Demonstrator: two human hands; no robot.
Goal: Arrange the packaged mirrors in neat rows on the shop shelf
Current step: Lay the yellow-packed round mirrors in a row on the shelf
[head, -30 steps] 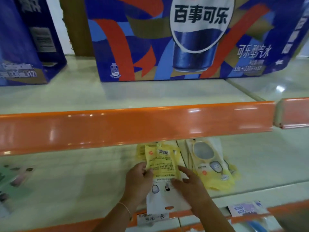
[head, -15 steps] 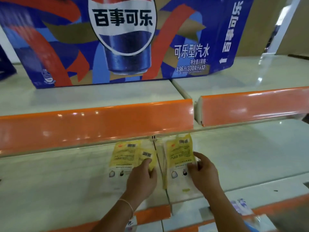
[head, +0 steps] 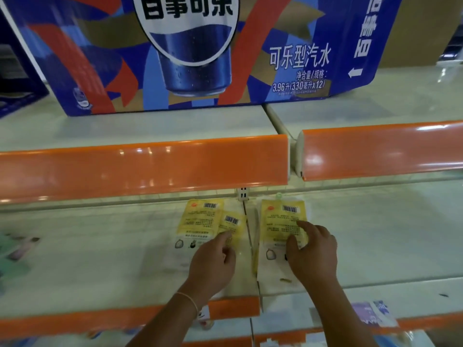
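Two groups of yellow-and-white packaged mirrors lie back side up on the pale lower shelf (head: 100, 259). The left group (head: 200, 219) has two overlapping packs with barcodes, left of the shelf seam. My left hand (head: 213, 261) rests on the smaller overlapping pack (head: 231, 225), index finger stretched onto it. The right pack (head: 281, 221) lies just right of the seam. My right hand (head: 310, 251) presses on its lower part with spread fingers. The packs' lower ends are hidden under my hands.
An orange shelf lip (head: 150, 169) of the upper shelf overhangs the packs' far ends. A large blue cola carton (head: 200, 51) stands on that upper shelf. Blurred green packets (head: 15, 249) lie at the far left. Price labels (head: 370, 314) sit on the front orange rail.
The view has shifted slightly and come closer. My left hand has slid a little down the left packs. My right hand has moved from the right pack's edge onto its face.
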